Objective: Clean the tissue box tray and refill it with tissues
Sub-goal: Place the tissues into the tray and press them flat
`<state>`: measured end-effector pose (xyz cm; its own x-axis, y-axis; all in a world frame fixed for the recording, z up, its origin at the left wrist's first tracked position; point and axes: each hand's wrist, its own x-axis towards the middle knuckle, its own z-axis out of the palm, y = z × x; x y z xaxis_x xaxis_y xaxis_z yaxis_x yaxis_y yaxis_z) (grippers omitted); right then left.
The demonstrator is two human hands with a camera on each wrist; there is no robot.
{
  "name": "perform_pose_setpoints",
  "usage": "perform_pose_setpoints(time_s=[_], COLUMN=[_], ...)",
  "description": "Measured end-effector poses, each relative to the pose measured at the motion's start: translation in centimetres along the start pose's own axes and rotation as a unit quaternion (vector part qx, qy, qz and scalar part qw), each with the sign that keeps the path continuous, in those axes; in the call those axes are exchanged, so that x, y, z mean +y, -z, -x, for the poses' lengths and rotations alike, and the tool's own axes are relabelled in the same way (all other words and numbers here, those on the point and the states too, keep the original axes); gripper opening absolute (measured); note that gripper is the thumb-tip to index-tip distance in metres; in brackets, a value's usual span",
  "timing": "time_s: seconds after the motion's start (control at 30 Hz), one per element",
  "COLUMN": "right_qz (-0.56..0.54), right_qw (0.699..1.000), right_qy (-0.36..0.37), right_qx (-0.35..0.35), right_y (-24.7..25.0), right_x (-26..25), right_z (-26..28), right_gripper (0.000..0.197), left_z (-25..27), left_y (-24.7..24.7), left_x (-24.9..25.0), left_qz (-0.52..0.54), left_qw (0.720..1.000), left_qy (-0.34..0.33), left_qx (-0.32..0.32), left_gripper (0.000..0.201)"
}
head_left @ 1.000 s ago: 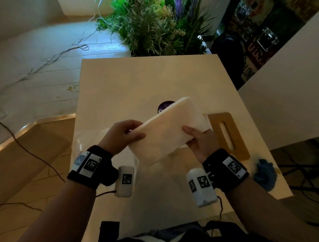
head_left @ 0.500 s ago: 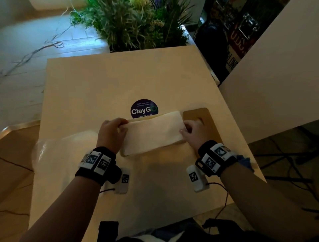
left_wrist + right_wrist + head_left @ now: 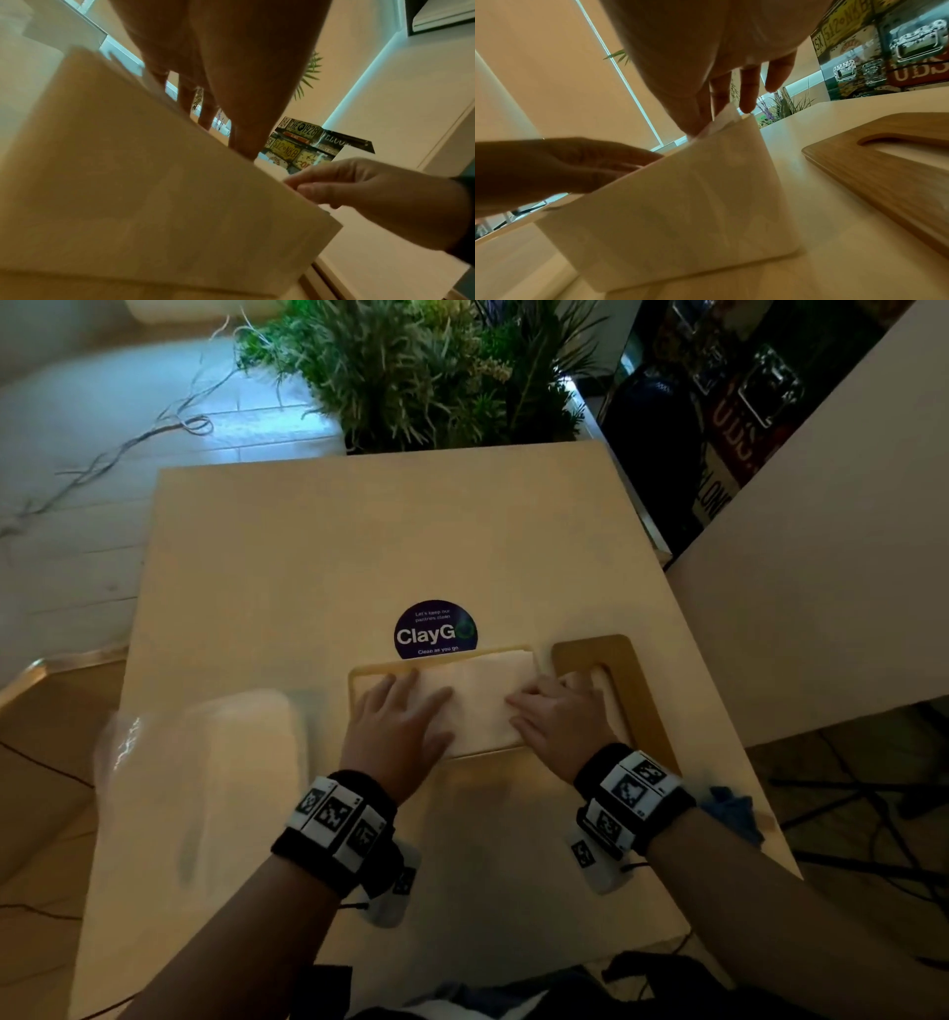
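A cream stack of tissues [image 3: 482, 695] lies in the pale tissue box tray [image 3: 354, 680] at the middle of the table. My left hand [image 3: 411, 706] rests flat on the stack's left half, fingers straight. On the right end my right hand [image 3: 539, 711] lies flat too. The left wrist view has the tissue stack [image 3: 154, 182] under my left hand's fingertips [image 3: 244, 146]. From the right wrist, straight fingers [image 3: 746, 95] touch the top edge of the tissue stack [image 3: 680, 203]. The tray's floor is hidden by the tissues.
A wooden lid with a slot [image 3: 631, 690] lies just right of the tray. A clear plastic tissue pack [image 3: 221, 752] sits to the left, a blue cloth [image 3: 729, 809] at the right table edge, a round sticker [image 3: 435, 631] behind the tray, plants [image 3: 421, 377] beyond the far edge.
The tissue stack came down from mid-air into the tray. Both hands went from gripping its ends to lying flat on top of it.
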<state>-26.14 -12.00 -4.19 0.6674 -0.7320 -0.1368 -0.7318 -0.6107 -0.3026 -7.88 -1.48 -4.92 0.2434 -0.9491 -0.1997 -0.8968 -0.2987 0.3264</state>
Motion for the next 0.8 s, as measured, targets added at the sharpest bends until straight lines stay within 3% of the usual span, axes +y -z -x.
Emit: perform_pose_setpoints(time_s=[0.17, 0.33, 0.5, 0.63, 0.73, 0.8], right_qz=[-0.055, -0.140, -0.100, -0.081, -0.054, -0.041], right_qw=[0.998, 0.979, 0.985, 0.986, 0.989, 0.990], right_qy=[0.007, -0.095, -0.126, -0.125, -0.093, -0.058], right_qx=[-0.020, 0.118, 0.057, 0.068, 0.103, 0.125], right_y=[1.1, 2.4, 2.4, 2.2, 2.5, 2.8], right_x=[0.6, 1.3, 1.0, 0.8, 0.5, 0.0], right_z=[-0.7, -2.9, -4.9, -5.0, -4.3, -3.5], right_gripper=[0.035, 0.020, 0.018, 0.008, 0.006, 0.007], left_z=[-0.3, -0.3, -0.4, -0.3, -0.5, -0.9], left_y=[-0.4, -0.3, -0.3, 0.0, 0.3, 0.7], left_x=[-1.2, -0.8, -0.5, -0.3, 0.4, 1.3], left_qz=[0.017, 0.024, 0.023, 0.025, 0.060, 0.112], left_qw=[0.999, 0.999, 0.998, 0.997, 0.989, 0.983], left_qy=[0.032, 0.035, 0.039, 0.027, -0.001, -0.036], left_qx=[0.002, 0.023, 0.032, 0.062, 0.133, 0.139], left_gripper=[0.059, 0.064, 0.063, 0.059, 0.050, 0.049])
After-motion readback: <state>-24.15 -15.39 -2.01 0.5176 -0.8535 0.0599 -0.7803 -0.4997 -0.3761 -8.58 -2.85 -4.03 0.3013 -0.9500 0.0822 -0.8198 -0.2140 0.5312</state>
